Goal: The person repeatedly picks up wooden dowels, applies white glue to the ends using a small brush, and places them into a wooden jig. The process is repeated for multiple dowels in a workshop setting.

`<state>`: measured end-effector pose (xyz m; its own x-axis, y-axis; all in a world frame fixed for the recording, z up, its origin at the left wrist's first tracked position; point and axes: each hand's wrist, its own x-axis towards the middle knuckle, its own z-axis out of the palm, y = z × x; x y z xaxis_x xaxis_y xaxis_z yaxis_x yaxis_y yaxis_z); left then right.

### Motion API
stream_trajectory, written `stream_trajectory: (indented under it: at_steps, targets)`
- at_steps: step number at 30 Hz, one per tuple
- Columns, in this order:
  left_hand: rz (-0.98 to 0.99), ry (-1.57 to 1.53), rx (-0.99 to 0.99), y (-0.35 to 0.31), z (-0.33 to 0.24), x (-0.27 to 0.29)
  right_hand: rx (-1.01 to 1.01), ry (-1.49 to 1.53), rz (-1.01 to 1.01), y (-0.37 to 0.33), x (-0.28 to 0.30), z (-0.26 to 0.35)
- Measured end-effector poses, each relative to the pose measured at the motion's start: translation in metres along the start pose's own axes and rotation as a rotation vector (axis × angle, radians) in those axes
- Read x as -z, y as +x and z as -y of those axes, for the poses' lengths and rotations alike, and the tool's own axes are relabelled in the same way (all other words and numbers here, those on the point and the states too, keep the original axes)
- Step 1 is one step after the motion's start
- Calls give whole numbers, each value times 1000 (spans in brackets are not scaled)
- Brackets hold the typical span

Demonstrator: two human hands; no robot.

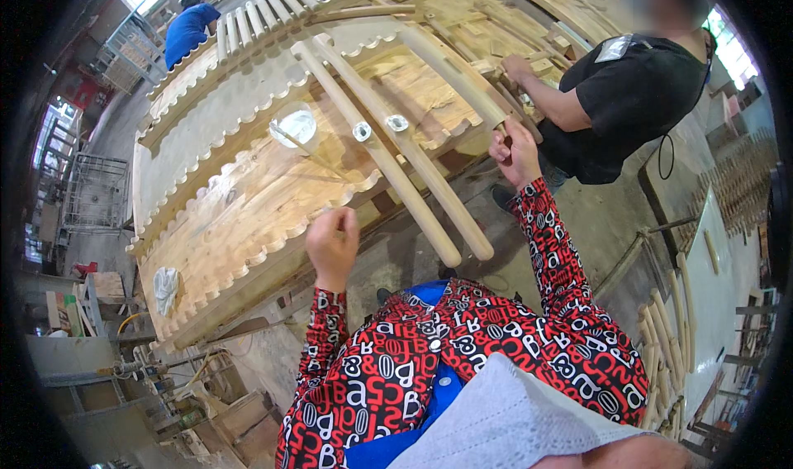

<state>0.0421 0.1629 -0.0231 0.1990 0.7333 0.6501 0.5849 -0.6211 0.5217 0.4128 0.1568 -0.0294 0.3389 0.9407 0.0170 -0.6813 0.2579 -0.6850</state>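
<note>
My left hand [332, 242] is closed, its fingers curled in, just off the scalloped near edge of the wooden work table [239, 213]. What it holds, if anything, is hidden. At the right side of the table, my right hand [517, 157] pinches the near end of a long pale wooden pole [464, 74]. Between my hands, two round wooden poles [388, 167] lie side by side across the notched rails, their near ends jutting past the edge. Each carries a white oval spot midway. Left of them stands a white bowl [299, 125] with a thin stick [318, 155] leaning out.
A co-worker in a black shirt [636, 97] stands at the right, one hand among wooden pieces. Another person in blue [188, 35] bends beyond the table. Short poles [248, 23] lie in the far notches. A white cloth [166, 289] rests at the left corner; more poles [661, 345] lie lower right.
</note>
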Motion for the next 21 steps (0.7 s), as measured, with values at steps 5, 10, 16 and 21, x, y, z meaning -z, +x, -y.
stream_trajectory:
  at_steps: [5,10,16,21]
  targets:
    - [456,-741,710,-40,-41,-43,160,-225,-95,33,35,6]
    - [328,-923,718,-38,-64,-76,-42,-607,-279,24,53,2]
    - [164,-999,708,-23,-83,-97,-478,-489,37,-64,14,-31]
    - [123,-985,581,-20,-97,-103,-489,-169,489,-101,-28,-40]
